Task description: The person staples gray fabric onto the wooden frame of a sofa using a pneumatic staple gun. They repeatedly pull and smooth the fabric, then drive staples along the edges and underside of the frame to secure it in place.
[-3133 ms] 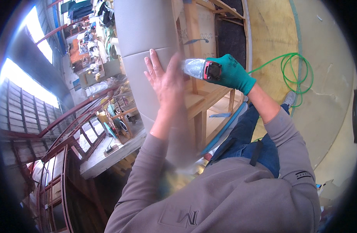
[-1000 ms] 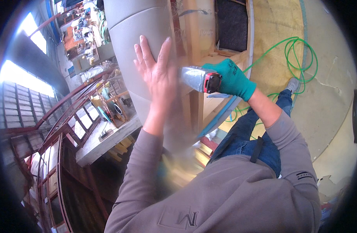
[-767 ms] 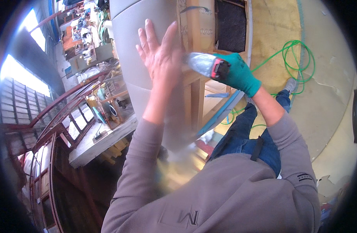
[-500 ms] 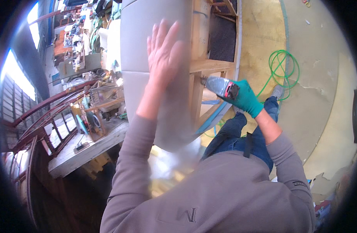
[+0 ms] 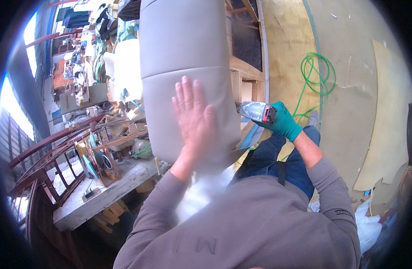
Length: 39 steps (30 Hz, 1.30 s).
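Note:
Bare and flat, my left hand (image 5: 195, 114) rests with fingers spread on a padded grey upholstered piece (image 5: 183, 40), just below its cross seam. My right hand (image 5: 284, 123), in a green glove, is wrapped round a staple gun (image 5: 254, 110). The tool's nose points left at the cover's right edge, beside the wooden frame (image 5: 246, 67). Whether the nose touches the cover or the wood, I cannot tell.
A thin green hose (image 5: 320, 74) lies coiled on the floor to the right, near my feet. At the left stands a cluttered workbench (image 5: 103, 197) with frames and tools. Piled fabrics and scraps (image 5: 98, 54) fill the far left. A pale sheet (image 5: 385, 121) lies at the right.
My left hand has slid nearer to me along the grey cover. The grey cover now hides more of the wooden frame. My right hand still holds the staple gun.

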Available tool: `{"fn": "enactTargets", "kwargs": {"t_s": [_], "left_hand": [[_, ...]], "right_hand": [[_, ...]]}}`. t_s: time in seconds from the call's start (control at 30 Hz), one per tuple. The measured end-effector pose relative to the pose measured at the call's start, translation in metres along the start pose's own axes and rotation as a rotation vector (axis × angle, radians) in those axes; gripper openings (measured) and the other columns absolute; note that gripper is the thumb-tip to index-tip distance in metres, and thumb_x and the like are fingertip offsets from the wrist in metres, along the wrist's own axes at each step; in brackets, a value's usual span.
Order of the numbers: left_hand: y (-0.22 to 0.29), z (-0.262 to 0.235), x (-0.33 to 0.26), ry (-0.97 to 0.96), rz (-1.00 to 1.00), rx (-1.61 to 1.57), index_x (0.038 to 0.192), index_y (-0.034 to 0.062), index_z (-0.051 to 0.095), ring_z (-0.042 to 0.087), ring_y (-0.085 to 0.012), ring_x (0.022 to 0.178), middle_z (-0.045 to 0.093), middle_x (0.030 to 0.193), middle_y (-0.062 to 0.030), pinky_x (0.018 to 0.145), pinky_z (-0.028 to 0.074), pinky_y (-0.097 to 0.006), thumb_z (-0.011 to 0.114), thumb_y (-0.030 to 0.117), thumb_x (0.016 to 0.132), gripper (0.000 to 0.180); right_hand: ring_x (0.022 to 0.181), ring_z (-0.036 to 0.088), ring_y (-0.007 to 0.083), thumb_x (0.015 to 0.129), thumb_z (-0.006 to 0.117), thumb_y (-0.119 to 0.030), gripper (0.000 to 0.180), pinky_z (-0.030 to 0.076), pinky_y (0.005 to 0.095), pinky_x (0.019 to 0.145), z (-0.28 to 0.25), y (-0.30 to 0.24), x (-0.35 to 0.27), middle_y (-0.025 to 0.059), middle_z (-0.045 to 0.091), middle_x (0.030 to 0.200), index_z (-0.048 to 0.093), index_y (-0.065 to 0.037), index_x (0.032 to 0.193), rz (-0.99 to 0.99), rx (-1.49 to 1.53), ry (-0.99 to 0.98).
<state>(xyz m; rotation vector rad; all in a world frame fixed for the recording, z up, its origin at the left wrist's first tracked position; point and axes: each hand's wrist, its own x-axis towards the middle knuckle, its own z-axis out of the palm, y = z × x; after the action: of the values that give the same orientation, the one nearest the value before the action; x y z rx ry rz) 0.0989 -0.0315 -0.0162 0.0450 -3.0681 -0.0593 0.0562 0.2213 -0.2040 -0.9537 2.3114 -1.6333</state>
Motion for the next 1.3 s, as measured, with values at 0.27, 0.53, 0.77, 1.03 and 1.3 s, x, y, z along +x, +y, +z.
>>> {"fn": "enactTargets", "kwargs": {"t_s": [0.27, 0.53, 0.77, 1.03, 1.3], "left_hand": [[0.046, -0.003, 0.012, -0.106, -0.032, 0.119, 0.171, 0.0161, 0.043, 0.012, -0.0426, 0.171, 0.020, 0.185, -0.0170, 0.136, 0.006, -0.061, 0.054, 0.027, 0.108, 0.065], [0.062, 0.006, 0.016, -0.091, -0.122, 0.251, 0.167, 0.0339, 0.052, 0.012, -0.0478, 0.170, 0.021, 0.185, -0.0170, 0.133, 0.009, -0.068, 0.059, 0.022, 0.107, 0.061], [0.070, 0.006, 0.021, -0.092, -0.132, 0.319, 0.159, 0.0339, 0.062, 0.012, -0.0514, 0.169, 0.020, 0.184, -0.0185, 0.131, 0.013, -0.071, 0.061, 0.020, 0.105, 0.055], [0.071, 0.008, 0.023, -0.100, -0.130, 0.366, 0.154, 0.0340, 0.067, 0.012, -0.0542, 0.168, 0.019, 0.184, -0.0195, 0.130, 0.016, -0.072, 0.064, 0.021, 0.104, 0.052], [0.066, 0.006, 0.022, -0.106, -0.114, 0.342, 0.154, 0.0344, 0.067, 0.013, -0.0528, 0.168, 0.021, 0.183, -0.0195, 0.131, 0.015, -0.070, 0.067, 0.021, 0.103, 0.052]], "right_hand": [[0.071, 0.071, 0.0387, 0.090, 0.085, -0.030, 0.024, 0.057, 0.0423, 0.070, -0.003, -0.008, 0.003, 0.0163, 0.075, 0.083, 0.074, -0.009, 0.094, 0.067, 0.329, -0.007], [0.080, 0.076, 0.0388, 0.090, 0.087, -0.028, 0.032, 0.060, 0.0403, 0.074, -0.033, 0.015, 0.007, 0.0184, 0.078, 0.092, 0.079, -0.006, 0.111, 0.059, 0.266, 0.151], [0.079, 0.074, 0.0400, 0.085, 0.088, -0.023, 0.030, 0.057, 0.0441, 0.070, -0.026, 0.015, 0.039, 0.0189, 0.075, 0.088, 0.077, -0.012, 0.111, -0.057, 0.334, 0.083], [0.089, 0.074, 0.0400, 0.083, 0.090, -0.030, 0.045, 0.058, 0.0457, 0.079, -0.022, 0.017, 0.053, 0.0179, 0.077, 0.096, 0.077, -0.010, 0.122, -0.033, 0.343, -0.125], [0.079, 0.073, 0.0422, 0.085, 0.089, -0.029, 0.039, 0.058, 0.0448, 0.072, -0.009, 0.016, 0.063, 0.0201, 0.075, 0.090, 0.076, -0.009, 0.116, -0.156, 0.306, 0.011]]}}
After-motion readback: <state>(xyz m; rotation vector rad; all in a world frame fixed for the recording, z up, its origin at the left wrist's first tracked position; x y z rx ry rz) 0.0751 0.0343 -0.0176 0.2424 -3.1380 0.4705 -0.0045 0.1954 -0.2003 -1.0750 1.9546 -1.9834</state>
